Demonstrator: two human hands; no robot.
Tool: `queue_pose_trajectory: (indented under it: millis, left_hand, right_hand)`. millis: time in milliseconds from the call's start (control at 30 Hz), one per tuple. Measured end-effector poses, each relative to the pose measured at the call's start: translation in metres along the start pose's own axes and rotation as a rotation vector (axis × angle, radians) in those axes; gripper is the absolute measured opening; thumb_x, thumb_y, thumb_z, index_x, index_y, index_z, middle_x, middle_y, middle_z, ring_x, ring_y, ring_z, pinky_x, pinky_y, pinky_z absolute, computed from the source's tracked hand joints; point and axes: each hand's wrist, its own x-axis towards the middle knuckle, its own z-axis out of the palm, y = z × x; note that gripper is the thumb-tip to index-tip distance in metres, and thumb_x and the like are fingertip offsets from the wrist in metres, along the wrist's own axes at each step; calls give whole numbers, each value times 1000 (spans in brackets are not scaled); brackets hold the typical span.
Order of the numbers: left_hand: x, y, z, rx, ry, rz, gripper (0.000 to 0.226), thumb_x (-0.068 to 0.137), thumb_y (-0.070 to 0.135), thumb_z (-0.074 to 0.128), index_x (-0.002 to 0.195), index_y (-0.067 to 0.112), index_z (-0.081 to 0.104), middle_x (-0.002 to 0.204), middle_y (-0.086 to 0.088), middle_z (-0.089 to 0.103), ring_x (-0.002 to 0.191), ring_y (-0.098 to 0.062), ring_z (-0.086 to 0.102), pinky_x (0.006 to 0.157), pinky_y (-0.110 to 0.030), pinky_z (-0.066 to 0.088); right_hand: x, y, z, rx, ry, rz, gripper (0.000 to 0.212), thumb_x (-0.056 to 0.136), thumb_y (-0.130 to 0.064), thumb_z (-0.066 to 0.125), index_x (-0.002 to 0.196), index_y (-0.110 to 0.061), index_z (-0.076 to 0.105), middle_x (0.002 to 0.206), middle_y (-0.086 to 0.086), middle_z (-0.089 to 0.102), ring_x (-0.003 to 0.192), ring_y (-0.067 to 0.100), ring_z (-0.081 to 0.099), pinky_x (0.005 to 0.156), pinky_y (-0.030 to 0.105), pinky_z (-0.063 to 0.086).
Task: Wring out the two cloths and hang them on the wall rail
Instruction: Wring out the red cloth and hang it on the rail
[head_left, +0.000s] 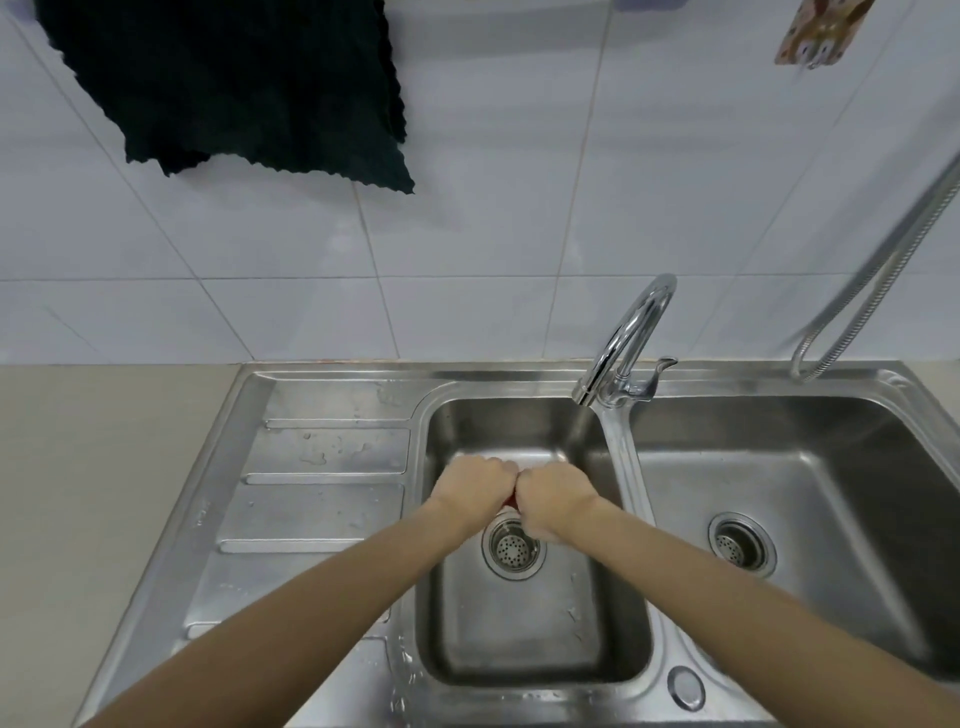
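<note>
From the head camera we saw our left hand and right hand held fist to fist over the left basin of the steel sink, both clenched around a red cloth. Only a sliver of it showed between the knuckles; the rest was buried in our grip. The fists touched, directly above the drain strainer.

High on the tiled wall a dark green cloth already hung, so we judged one cloth done and the red one still being wrung. The rail itself lay beyond the top of the frame. The faucet stood just right of our hands, and whether water ran from it we could not tell.

To wring well here, we judged that the fists should turn in opposite directions with firm pressure, staying low over the basin so the runoff met the drain and not the wet drainboard. A shift of grip along the cloth and a second twist would clear the ends. Hanging it dripping was the risk.
</note>
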Motion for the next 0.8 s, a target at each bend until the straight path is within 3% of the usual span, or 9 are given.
queue_pose_trajectory:
  millis: [67, 167, 233, 300, 400, 633, 800]
  left_hand:
    - [-2, -7, -5, 42, 42, 44, 17, 98, 20, 45, 107, 11, 55, 106, -8, 68, 88, -29, 69, 70, -37, 49]
    - [-1, -13, -14, 94, 119, 83, 13, 97, 17, 46, 107, 10, 52, 102, -10, 65, 81, -31, 69, 62, -38, 48]
    - [2, -12, -19, 119, 173, 94, 11, 96, 17, 48, 104, 10, 53, 97, -10, 63, 76, -31, 70, 54, -36, 43]
    - [2, -11, -21, 162, 208, 111, 8, 89, 17, 59, 93, 12, 55, 83, -7, 63, 62, -28, 69, 45, -31, 37]
    - [17, -18, -5, 177, 274, 110, 24, 73, 20, 77, 77, 16, 54, 65, -2, 59, 43, -21, 60, 35, -25, 35]
    - [11, -4, -7, 128, 445, 85, 29, 68, 20, 80, 68, 17, 52, 58, 1, 52, 39, -18, 52, 38, -23, 22]
    - [15, -7, -12, 155, 507, 71, 29, 68, 19, 81, 67, 17, 51, 58, 1, 50, 39, -17, 50, 38, -24, 23]
  right_hand:
    - [7, 5, -7, 255, -107, 0, 12, 80, -13, 50, 74, -13, 61, 83, 8, 66, 78, 26, 62, 68, 29, 46]
    - [8, 19, -17, 843, -337, 101, 28, 67, -1, 54, 47, -19, 44, 46, -1, 44, 42, 14, 39, 44, 21, 30]
    - [3, 27, -20, 1083, -419, 145, 29, 66, 0, 52, 50, -19, 38, 44, -2, 31, 36, 11, 25, 38, 18, 20]
    - [-1, 31, -16, 1294, -458, 152, 26, 69, 1, 49, 57, -19, 35, 48, -1, 29, 37, 9, 21, 36, 17, 16]
    - [11, 36, 4, 1577, -570, 98, 29, 73, 2, 45, 57, -19, 33, 48, -4, 30, 34, 7, 21, 34, 16, 12]
    - [-6, 31, 20, 2004, -726, -82, 30, 72, -4, 38, 75, -19, 12, 46, -9, 27, 37, 5, 13, 31, 16, 9]
    - [-3, 29, 22, 2141, -758, -138, 20, 72, -4, 39, 70, -21, 29, 45, -10, 33, 38, 6, 13, 32, 17, 8]
